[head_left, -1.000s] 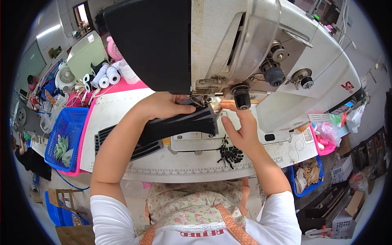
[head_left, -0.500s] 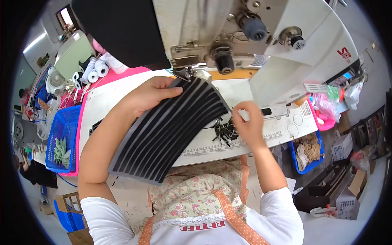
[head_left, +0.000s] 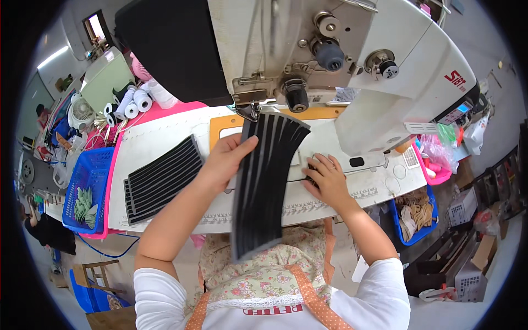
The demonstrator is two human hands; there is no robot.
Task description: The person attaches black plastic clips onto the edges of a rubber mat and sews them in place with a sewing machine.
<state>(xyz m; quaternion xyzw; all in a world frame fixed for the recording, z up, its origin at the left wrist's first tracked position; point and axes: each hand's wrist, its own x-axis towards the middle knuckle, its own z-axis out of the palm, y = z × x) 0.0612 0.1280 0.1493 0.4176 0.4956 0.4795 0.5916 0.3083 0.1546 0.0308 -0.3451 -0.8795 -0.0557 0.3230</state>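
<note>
My left hand (head_left: 223, 160) pinches the edge of a grey sheet with black stripes (head_left: 265, 190), thumb on top. The sheet hangs at a slant over the table's near edge, its far end close under the needle area (head_left: 250, 111) of a white sewing machine (head_left: 410, 60). My right hand (head_left: 330, 182) lies low on the table with bent fingers closed over a clump of small black pieces (head_left: 312, 171), which it mostly hides. A second sheet with black stripes (head_left: 163, 181) lies flat on the table left of my left forearm.
An orange-brown frame (head_left: 216, 122) surrounds the machine bed. A ruler strip (head_left: 360, 193) runs along the table's near side. Blue baskets stand at the left (head_left: 88, 187) and right (head_left: 418, 234). White thread cones (head_left: 131, 104) stand at the back left beside a green box (head_left: 104, 71).
The striped sheet has swung upright and slightly right with my left hand, uncovering the second sheet. My right hand has come down onto the black pieces.
</note>
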